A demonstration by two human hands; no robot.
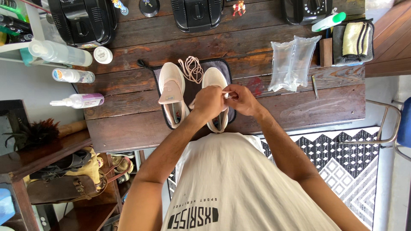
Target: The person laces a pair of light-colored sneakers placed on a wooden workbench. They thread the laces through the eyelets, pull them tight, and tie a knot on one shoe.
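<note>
Here the right shoe lies on a dark mat on the wooden table, just beside its mate, the left shoe. Its long axis runs away from the person, toe toward the far edge of the table and heel toward the body; the other shoe lies parallel, pointing the same way. Both hands meet over its middle. The left hand is curled over the tongue area, its fingers pressed together and hiding what they grip. The right hand pinches a pale lace end between thumb and forefinger.

By the look of it, the step in hand is working the lace at the eyelets, lacing or unlacing I cannot tell. The next move would call for a fine, steady pull along the lace while the other hand holds the shoe still.

A loose coil of lace lies between the toes.
</note>
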